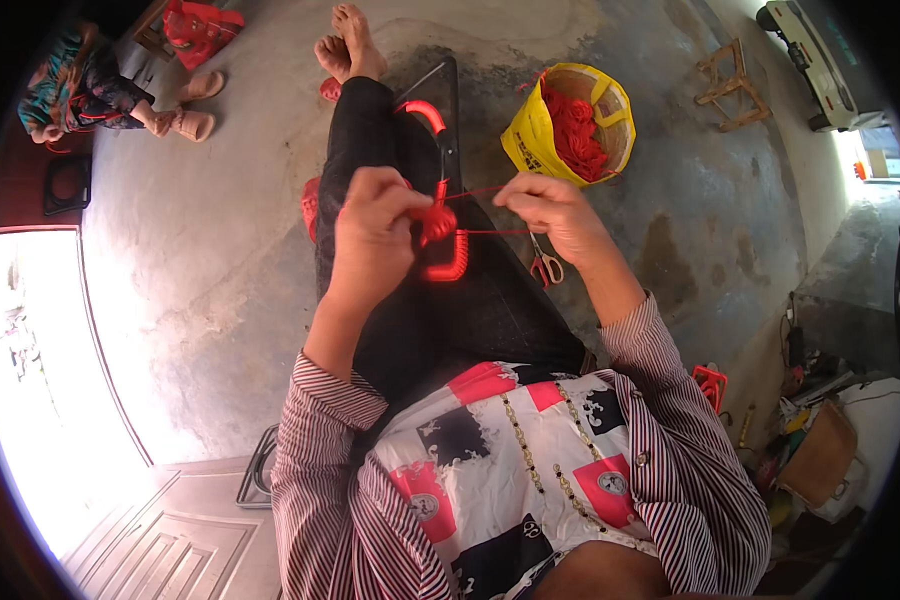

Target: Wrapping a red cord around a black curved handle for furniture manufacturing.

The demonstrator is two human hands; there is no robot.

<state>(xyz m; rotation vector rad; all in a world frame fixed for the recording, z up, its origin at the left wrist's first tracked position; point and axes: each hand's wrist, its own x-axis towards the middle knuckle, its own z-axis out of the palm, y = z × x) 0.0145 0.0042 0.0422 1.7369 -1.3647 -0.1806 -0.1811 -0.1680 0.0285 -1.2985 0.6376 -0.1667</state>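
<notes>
A black frame (452,110) lies along my legs, with red cord wound tightly around a curved piece (452,268) at its near end. Another red curved part (426,113) shows at its far end. My left hand (375,235) is closed around a small bundle of red cord (437,226) just above the near curve. Right of it, my right hand (555,212) pinches red cord (497,232); thin strands stretch between the two hands. Below my right hand, scissors (547,268) lie beside my thigh, partly hidden by it.
A yellow bag (526,140) holding red cord (575,130) stands ahead on the right. Beyond it is a small wooden stool (735,85). Another person (80,90) sits at the far left near a red bag (200,32). Clutter (818,455) lies at the right.
</notes>
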